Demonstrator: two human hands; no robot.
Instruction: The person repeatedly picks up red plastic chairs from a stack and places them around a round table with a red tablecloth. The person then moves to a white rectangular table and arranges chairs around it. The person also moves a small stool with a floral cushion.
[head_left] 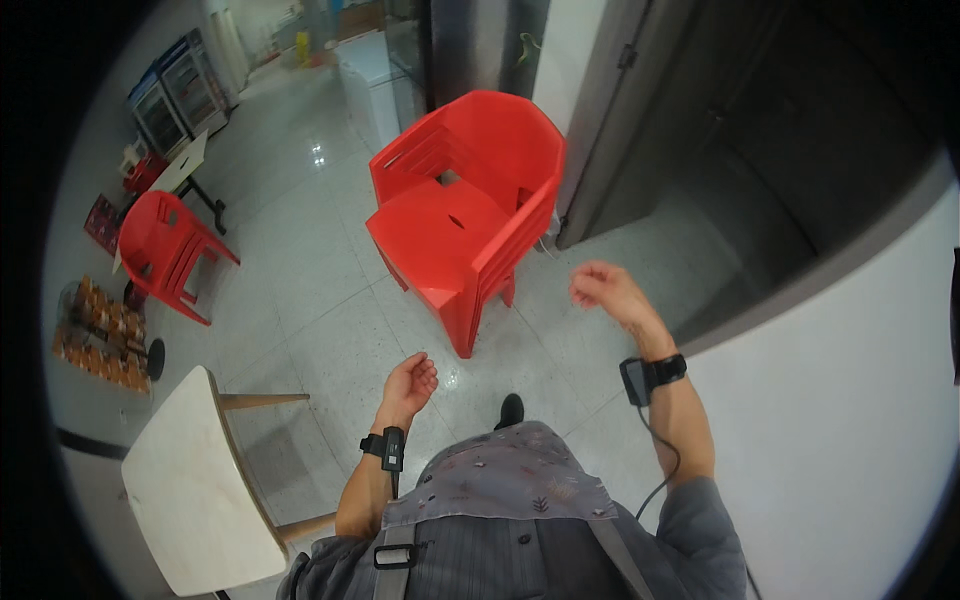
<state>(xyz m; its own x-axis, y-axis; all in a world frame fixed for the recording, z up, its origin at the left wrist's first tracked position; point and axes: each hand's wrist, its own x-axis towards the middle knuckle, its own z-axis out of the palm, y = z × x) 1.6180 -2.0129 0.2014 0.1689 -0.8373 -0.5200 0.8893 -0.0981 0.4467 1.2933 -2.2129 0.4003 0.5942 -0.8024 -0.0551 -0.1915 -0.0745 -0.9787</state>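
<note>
The room is floored in pale speckled glossy tile, with a white wall on the person's right and a dark doorway beyond it.

The left hand hangs empty at waist level, fingers loosely curled, palm turned inward, gripping nothing; a black wrist strap sits below it. The right hand is raised higher and farther forward, also empty, fingers loosely bent, not closed on anything. A black wrist device with a trailing cable is on that forearm.

Straight ahead of both hands stands a stack of red moulded plastic armchairs, upright on the tile, seat front turned toward the person and slightly to the left, backrest away toward the doorway. The right hand is judged the nearer, just beside the stack's right arm side but not touching; the left hand is near the front leg, apart from it.

To the left, a white-topped table with wooden legs stands near the left forearm. Farther left are a second red plastic chair stack and a low rack of packaged goods.
</note>
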